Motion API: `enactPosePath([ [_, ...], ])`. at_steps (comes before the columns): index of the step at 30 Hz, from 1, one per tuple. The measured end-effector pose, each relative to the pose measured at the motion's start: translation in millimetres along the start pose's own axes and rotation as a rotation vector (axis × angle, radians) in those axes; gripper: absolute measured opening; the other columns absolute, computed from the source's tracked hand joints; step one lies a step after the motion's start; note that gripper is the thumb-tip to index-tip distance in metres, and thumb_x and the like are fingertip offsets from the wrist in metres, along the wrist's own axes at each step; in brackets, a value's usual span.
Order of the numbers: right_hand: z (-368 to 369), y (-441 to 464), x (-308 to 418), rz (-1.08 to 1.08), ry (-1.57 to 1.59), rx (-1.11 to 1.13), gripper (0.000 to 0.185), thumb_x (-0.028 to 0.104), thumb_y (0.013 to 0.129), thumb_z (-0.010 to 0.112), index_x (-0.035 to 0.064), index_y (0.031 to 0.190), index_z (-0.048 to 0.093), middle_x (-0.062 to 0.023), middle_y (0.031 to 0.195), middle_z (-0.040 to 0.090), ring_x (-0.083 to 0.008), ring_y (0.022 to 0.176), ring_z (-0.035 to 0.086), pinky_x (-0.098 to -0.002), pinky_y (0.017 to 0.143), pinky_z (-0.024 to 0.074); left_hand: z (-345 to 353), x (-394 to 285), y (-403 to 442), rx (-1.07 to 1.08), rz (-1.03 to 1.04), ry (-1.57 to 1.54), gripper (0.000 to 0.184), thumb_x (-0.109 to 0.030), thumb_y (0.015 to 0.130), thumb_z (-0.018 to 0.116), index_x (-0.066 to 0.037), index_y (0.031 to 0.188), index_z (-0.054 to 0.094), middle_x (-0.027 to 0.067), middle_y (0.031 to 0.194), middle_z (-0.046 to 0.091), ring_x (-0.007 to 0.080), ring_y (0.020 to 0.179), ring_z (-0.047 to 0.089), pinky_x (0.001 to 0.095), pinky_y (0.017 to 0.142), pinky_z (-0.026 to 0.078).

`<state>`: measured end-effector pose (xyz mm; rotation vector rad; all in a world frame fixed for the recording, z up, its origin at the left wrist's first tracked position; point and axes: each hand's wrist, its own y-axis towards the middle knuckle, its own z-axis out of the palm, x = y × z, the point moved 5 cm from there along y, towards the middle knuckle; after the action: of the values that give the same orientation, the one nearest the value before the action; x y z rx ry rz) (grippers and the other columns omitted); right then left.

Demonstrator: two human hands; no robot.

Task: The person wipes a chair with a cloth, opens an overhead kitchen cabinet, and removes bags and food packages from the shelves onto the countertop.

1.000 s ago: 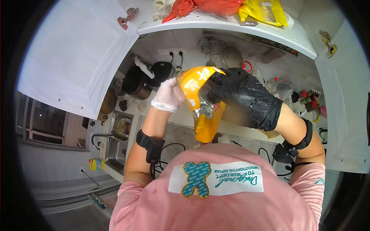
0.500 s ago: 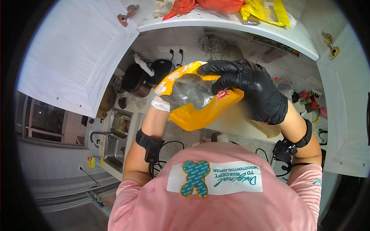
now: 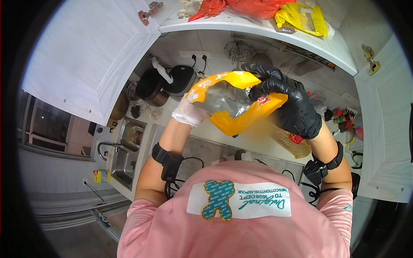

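An orange plastic bag [image 3: 232, 125] with white and red print is held up in front of me, its mouth gaping and a grey, shiny inside showing. My left hand [image 3: 190, 112], in a thin whitish glove, holds the bag's left side; its fingers are hidden behind the plastic. At the right rim my right hand [image 3: 292, 101], in a black glove, has its fingers curled and grips the edge. What lies inside the bag, if anything, I cannot make out.
Above is an open cabinet shelf [image 3: 258, 23] with red bags [image 3: 258, 6] and a yellow bag [image 3: 303, 19]. Open doors [image 3: 86, 56] flank both sides. Black appliances [image 3: 178, 79] stand on the counter, a sink [image 3: 124, 161] at left. A clear bag [image 3: 292, 144] lies below my right hand.
The bag has shifted to the right, and more of my left hand shows. My right fingers, stretched across the rim before, are now more curled at its right edge.
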<state>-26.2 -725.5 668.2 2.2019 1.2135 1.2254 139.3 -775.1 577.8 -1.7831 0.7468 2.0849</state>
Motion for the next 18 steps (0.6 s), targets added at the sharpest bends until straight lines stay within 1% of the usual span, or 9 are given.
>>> enactPosePath([
  [1,1.1,-1.5,-2.1,-0.003,0.009,-0.005,0.039,0.004,0.052,0.075,0.0069,0.087,0.057,-0.0151,0.114,0.052,-0.0296,0.099,0.054,-0.0323,0.081,0.0449,-1.4,5.2,-0.2,-0.005,-0.016,-0.064,0.039,-0.022,0.087,0.043,0.002,0.118,0.043,0.0146,0.114,0.051,0.0242,0.101,0.053,0.0363,0.087,0.043],
  [4,3.1,-6.2,-6.6,0.046,0.142,-0.04,0.04,0.003,0.052,0.075,0.0067,0.088,0.058,-0.0147,0.114,0.052,-0.0295,0.101,0.053,-0.0324,0.082,0.0445,1.5,-2.5,-2.6,0.015,0.224,0.405,0.041,-0.024,0.087,0.041,0.002,0.119,0.042,0.0156,0.115,0.051,0.0252,0.102,0.052,0.0365,0.088,0.042],
  [7,4.0,-5.6,-7.4,0.002,0.043,0.009,0.041,0.002,0.053,0.074,0.0066,0.09,0.058,-0.0141,0.115,0.051,-0.0295,0.101,0.053,-0.0326,0.082,0.0443,-8.5,18.3,-5.4,-0.004,-0.145,-0.306,0.042,-0.026,0.088,0.039,0.001,0.12,0.041,0.0153,0.118,0.049,0.0252,0.106,0.05,0.0377,0.092,0.04],
  [10,4.6,-5.6,-6.6,0.002,0.044,0.005,0.041,0.001,0.053,0.074,0.0066,0.091,0.058,-0.0142,0.116,0.051,-0.0299,0.101,0.053,-0.0334,0.084,0.0439,-34.3,54.6,-8.1,-0.093,-0.106,-0.367,0.042,-0.026,0.089,0.035,0.001,0.121,0.04,0.0155,0.121,0.045,0.0258,0.11,0.046,0.0393,0.095,0.036],
  [13,8.3,-10.6,-16.5,0.117,0.241,0.035,0.038,0.003,0.059,0.073,0.0044,0.094,0.057,-0.0135,0.111,0.054,-0.0259,0.102,0.053,-0.0341,0.084,0.0437,-32.9,49.5,-10.9,-0.145,-0.168,-0.495,0.046,-0.02,0.08,0.055,-0.002,0.121,0.04,0.0106,0.12,0.047,0.0211,0.109,0.046,0.0339,0.095,0.037],
  [14,7.2,-10.7,-16.2,0.115,0.24,0.035,0.038,0.003,0.059,0.073,0.0044,0.094,0.057,-0.0135,0.111,0.054,-0.0259,0.102,0.053,-0.0341,0.084,0.0437,-25.2,38.7,-14.9,-0.172,-0.2,-0.673,0.044,-0.024,0.083,0.049,-0.002,0.12,0.04,0.0124,0.119,0.047,0.024,0.107,0.048,0.0367,0.091,0.04],
  [15,5.5,-10.6,-18.8,0.185,0.242,0.039,0.034,0.005,0.063,0.072,0.0025,0.094,0.058,-0.0128,0.106,0.056,-0.0224,0.096,0.056,-0.0328,0.08,0.0451,-16.6,29.5,-17.6,-0.195,-0.23,-0.851,0.043,-0.028,0.086,0.043,-0.001,0.12,0.04,0.0142,0.119,0.048,0.0269,0.105,0.05,0.0396,0.088,0.043],
  [16,3.2,-9.5,-20.1,0.253,0.242,0.041,0.03,0.007,0.067,0.071,0.0007,0.093,0.058,-0.0121,0.101,0.057,-0.0188,0.09,0.058,-0.0315,0.077,0.0464,-35.2,49.5,-34.4,-0.319,-0.479,-0.644,0.044,-0.032,0.089,0.032,0.0,0.12,0.039,0.0163,0.116,0.049,0.0311,0.098,0.054,0.0431,0.08,0.048],
  [18,-1.7,-5.1,-26.2,0.426,0.394,-0.092,0.025,0.016,0.075,0.066,-0.0028,0.09,0.059,-0.0081,0.085,0.061,-0.0099,0.066,0.056,-0.0259,0.062,0.0459,-40.8,58.2,-35.6,-0.305,-0.465,-0.392,0.047,-0.038,0.089,0.031,-0.006,0.123,0.037,0.0133,0.115,0.051,0.0279,0.096,0.056,0.0389,0.078,0.049],
])
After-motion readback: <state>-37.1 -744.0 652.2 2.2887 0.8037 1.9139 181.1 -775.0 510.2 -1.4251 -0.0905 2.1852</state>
